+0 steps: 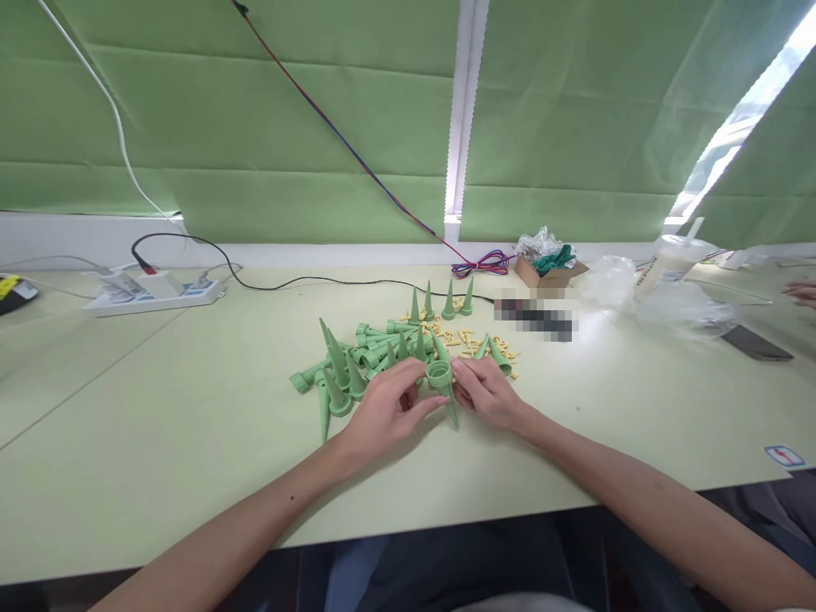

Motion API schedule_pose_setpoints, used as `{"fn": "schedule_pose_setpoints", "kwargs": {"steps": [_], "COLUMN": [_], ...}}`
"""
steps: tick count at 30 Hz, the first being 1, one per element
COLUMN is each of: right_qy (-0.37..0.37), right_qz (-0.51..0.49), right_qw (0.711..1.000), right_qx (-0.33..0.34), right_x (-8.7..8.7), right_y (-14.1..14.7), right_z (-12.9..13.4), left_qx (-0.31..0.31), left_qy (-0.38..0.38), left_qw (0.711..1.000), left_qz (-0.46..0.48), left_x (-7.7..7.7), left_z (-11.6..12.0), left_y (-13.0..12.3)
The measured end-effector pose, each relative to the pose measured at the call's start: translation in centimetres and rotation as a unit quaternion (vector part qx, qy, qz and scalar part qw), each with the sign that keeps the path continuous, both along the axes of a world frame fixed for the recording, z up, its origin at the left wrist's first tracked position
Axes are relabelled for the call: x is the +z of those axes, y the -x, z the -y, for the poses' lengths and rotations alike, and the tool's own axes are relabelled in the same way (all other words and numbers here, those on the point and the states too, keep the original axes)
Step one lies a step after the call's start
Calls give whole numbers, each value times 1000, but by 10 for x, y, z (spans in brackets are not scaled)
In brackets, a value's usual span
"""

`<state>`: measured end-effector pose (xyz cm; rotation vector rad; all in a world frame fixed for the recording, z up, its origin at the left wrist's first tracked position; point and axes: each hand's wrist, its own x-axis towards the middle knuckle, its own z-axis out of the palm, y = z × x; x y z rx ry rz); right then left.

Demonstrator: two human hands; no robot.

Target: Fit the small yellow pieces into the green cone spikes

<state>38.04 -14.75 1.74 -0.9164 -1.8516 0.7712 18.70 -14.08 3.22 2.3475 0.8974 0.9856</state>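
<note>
A green plastic spike (439,374) with a round hollow collar is held above the table, collar up and point down. My left hand (399,395) grips its collar from the left between thumb and fingers. From the right, my right hand (488,391) is closed against the same spike, its fingertips pinched at the collar's side; whether a small part is between them is hidden. Behind my hands lies a heap of green spikes (344,365), some standing on their collars, others lying down. Small yellow plastic pieces (468,340) are scattered behind my right hand.
A white power strip (156,293) sits at the back left, its black cable crossing the table. A small cardboard box (549,272), a cup with a straw (669,263), plastic bags and a dark phone (757,342) stand or lie at right. Another person's hand (801,291) shows at the right edge.
</note>
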Motion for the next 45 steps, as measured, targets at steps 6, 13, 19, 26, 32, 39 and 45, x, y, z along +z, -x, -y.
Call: {"fn": "schedule_pose_setpoints", "kwargs": {"steps": [6,13,19,26,32,39,45], "right_qy": [-2,-32,-56,-59,-67,-68,-69], "right_qz": [3,-2,-12,0,16,14,23], "right_qw": [1000,999,998,998,998,997,997], "right_qx": [-5,-24,-40,-36,-5,15,15], "right_x": [0,2,1,0,-1,-3,-1], "right_y": [2,3,2,0,1,-1,-1], "right_z": [1,3,5,2,1,0,1], "left_qx": [-23,15,-18,-127,-145,-135,-117], "left_qy": [-52,-9,238,462,494,473,402], "left_qw": [998,1000,967,864,839,853,898], "left_qz": [8,21,88,152,178,172,134], "left_x": [-2,1,6,10,8,10,11], "left_z": [0,2,1,-4,-4,-2,-1], "left_y": [1,-3,-3,-4,-3,-1,2]}}
